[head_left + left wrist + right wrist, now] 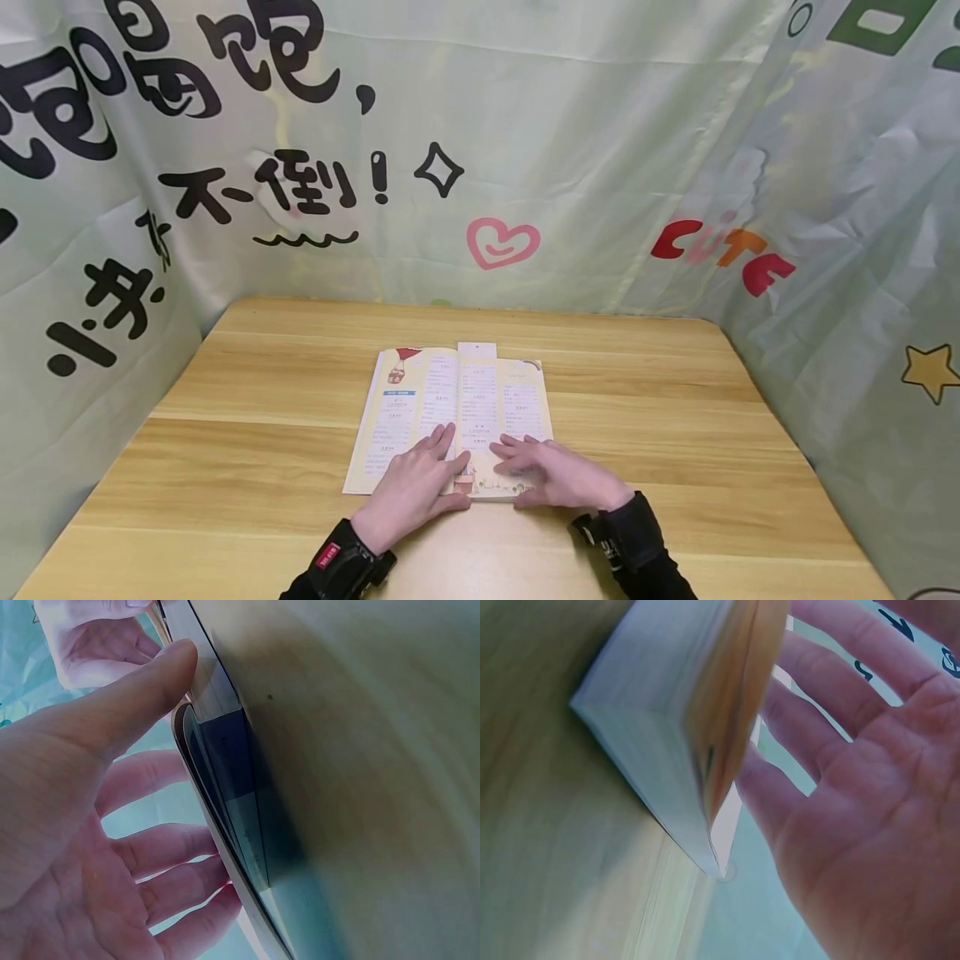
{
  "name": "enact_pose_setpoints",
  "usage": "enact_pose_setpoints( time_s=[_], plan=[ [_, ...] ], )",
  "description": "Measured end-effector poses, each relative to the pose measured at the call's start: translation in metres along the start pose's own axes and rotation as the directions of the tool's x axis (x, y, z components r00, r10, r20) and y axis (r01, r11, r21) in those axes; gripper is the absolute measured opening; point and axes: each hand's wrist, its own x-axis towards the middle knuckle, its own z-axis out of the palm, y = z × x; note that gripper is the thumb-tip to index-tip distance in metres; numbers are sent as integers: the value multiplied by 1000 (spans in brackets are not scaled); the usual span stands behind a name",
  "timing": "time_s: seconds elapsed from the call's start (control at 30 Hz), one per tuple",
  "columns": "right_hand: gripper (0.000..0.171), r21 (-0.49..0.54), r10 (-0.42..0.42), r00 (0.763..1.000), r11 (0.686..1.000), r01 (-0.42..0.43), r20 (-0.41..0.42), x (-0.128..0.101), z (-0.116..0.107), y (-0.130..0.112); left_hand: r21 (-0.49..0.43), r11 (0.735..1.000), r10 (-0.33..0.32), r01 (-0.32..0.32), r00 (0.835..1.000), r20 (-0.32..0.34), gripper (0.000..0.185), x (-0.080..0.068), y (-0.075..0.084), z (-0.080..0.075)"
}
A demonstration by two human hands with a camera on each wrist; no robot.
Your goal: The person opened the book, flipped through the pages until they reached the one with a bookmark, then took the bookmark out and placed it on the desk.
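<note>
An open book [401, 421] with printed text and small drawings lies on the wooden table. From its top edge, by the fold, a pale card strip [477, 350] sticks out. My left hand [416, 483] rests across the lower part of the book near the fold, its fingers spread and nearly straight. In the left wrist view the thumb [154, 682] lies at the bottom edge of the thick book [225, 735]. Over the lower right page is my right hand [570, 477], fingers loosely extended. The right wrist view shows those fingers [802, 724] against the page side, above the page block [652, 742].
The wooden table [652, 400] extends around the book on all sides. A pale printed cloth [585, 167] with black characters, a pink heart and coloured letters hangs behind and at both sides. A dark cord [933, 591] shows at the lower right corner.
</note>
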Motion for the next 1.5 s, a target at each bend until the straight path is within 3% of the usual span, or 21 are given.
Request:
enact_pose_setpoints(
  time_s=[0.6,1.0,1.3,1.5],
  plan=[
    [38,39,-32,999,999,31,22,-5,-6,2,-21,1000,-6,7,1000,14,59,0,0,-1],
    [37,43,-55,989,997,62,-136,-3,-7,2,-34,999,-10,11,1000,22,58,-1,0,-1],
    [34,-99,-158,950,986,136,-268,1,-8,4,-20,1000,0,1,1000,4,57,-1,0,-1],
    [40,-167,-224,891,971,171,-395,3,-7,5,-12,1000,12,-12,1000,-13,58,-1,0,0]
  ],
)
